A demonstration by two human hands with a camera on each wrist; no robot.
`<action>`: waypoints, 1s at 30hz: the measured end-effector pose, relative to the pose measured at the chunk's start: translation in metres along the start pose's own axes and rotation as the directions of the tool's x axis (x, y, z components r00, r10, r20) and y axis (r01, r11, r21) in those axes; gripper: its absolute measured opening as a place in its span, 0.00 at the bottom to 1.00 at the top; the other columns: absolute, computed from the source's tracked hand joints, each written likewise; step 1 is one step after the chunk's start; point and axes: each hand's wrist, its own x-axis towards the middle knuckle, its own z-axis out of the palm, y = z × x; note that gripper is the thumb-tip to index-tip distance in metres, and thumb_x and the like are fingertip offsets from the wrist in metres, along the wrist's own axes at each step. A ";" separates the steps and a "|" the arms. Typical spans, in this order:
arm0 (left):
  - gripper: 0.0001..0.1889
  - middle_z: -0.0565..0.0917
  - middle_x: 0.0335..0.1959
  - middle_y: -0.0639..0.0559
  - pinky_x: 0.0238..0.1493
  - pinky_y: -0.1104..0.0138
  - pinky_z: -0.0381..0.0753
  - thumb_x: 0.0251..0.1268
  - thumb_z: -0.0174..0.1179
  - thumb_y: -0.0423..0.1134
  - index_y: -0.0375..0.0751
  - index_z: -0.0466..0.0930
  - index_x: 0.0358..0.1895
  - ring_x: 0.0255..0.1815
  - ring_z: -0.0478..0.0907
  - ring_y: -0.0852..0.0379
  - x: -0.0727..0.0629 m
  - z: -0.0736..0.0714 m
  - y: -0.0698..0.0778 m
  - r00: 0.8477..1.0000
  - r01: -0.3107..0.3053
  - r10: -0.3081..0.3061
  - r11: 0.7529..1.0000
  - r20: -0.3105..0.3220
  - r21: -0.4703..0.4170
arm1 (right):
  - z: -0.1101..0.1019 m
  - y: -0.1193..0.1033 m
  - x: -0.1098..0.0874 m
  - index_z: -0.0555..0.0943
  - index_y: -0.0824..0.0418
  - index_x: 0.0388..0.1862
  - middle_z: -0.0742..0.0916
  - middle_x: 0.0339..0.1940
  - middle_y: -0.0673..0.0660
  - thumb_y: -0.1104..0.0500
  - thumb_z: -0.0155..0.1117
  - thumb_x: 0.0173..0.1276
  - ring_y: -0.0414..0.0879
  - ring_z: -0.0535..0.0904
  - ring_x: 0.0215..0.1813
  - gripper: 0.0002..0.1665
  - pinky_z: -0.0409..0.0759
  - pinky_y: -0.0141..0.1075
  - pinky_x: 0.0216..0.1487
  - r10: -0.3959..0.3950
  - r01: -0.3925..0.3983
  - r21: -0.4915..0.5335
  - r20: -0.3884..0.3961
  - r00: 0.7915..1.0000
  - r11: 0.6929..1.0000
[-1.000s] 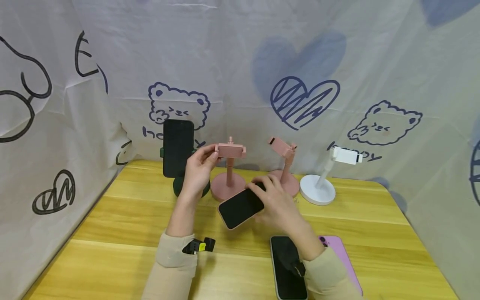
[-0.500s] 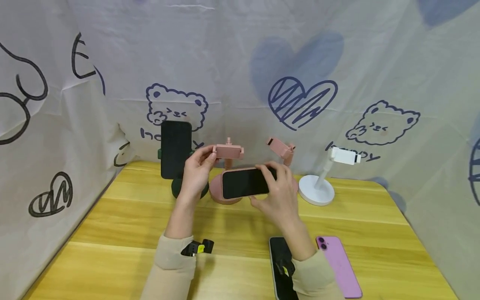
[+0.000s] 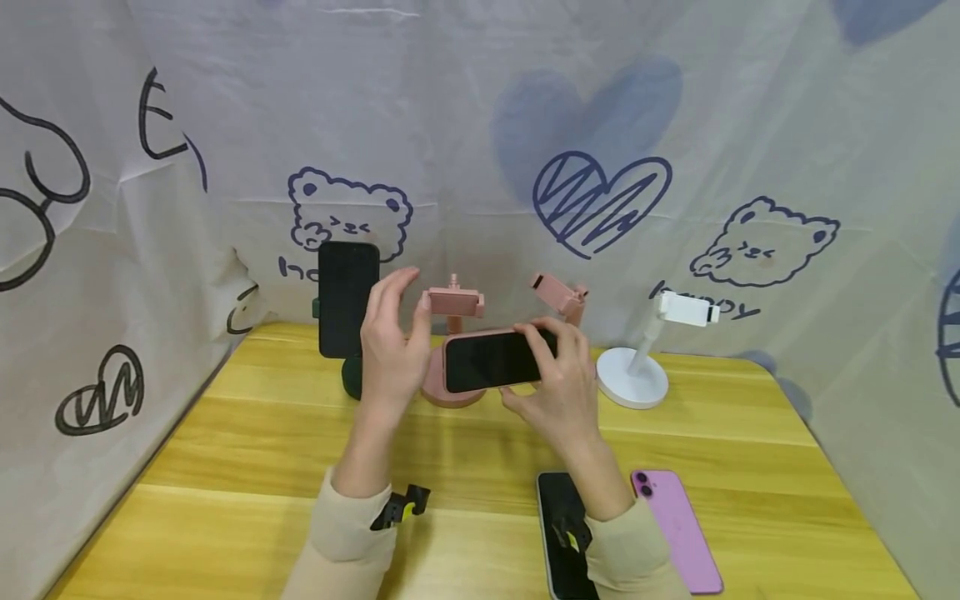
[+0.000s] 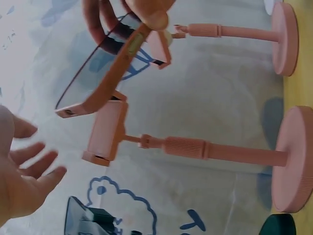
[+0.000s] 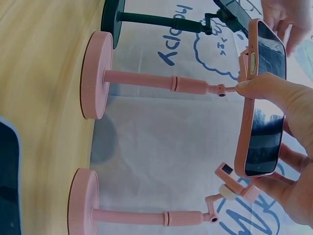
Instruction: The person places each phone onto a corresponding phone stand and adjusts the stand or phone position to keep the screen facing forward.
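While the right hand (image 3: 564, 372) grips a phone's (image 3: 489, 362) edges, the relaxed left hand (image 3: 393, 343) leaves room beside a stand (image 4: 185, 148).

Table (image 3: 217, 508) free leftward; pink stands (image 4: 185, 147) block behind.

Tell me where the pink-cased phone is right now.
In the head view, the pink-cased phone is just below the picture's centre, held sideways in the right hand and partly hiding the left one of the two pink stands.
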 end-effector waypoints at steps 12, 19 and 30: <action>0.17 0.84 0.57 0.46 0.57 0.56 0.85 0.77 0.62 0.36 0.38 0.79 0.64 0.53 0.82 0.52 -0.007 0.004 0.009 0.915 -0.123 0.136 0.991 0.380 -0.057 | -0.003 0.003 0.001 0.81 0.59 0.63 0.78 0.64 0.65 0.55 0.93 0.36 0.67 0.71 0.64 0.50 0.79 0.59 0.61 -0.051 0.051 -0.007 -0.061 0.997 0.999; 0.17 0.83 0.57 0.49 0.51 0.60 0.88 0.80 0.59 0.42 0.42 0.79 0.65 0.52 0.84 0.53 -0.009 0.008 0.008 0.846 -0.064 0.031 0.997 0.532 0.043 | -0.007 -0.001 0.002 0.80 0.57 0.65 0.76 0.66 0.64 0.56 0.92 0.39 0.66 0.69 0.67 0.50 0.81 0.59 0.59 -0.047 0.048 0.001 -0.061 0.997 0.999; 0.13 0.83 0.53 0.47 0.49 0.62 0.88 0.82 0.56 0.36 0.38 0.79 0.62 0.49 0.83 0.53 -0.008 0.010 0.007 0.854 -0.100 0.098 0.995 0.510 -0.024 | -0.006 -0.002 0.003 0.78 0.59 0.69 0.75 0.69 0.67 0.58 0.90 0.43 0.68 0.67 0.70 0.50 0.71 0.62 0.70 -0.088 0.093 0.046 -0.093 0.992 0.995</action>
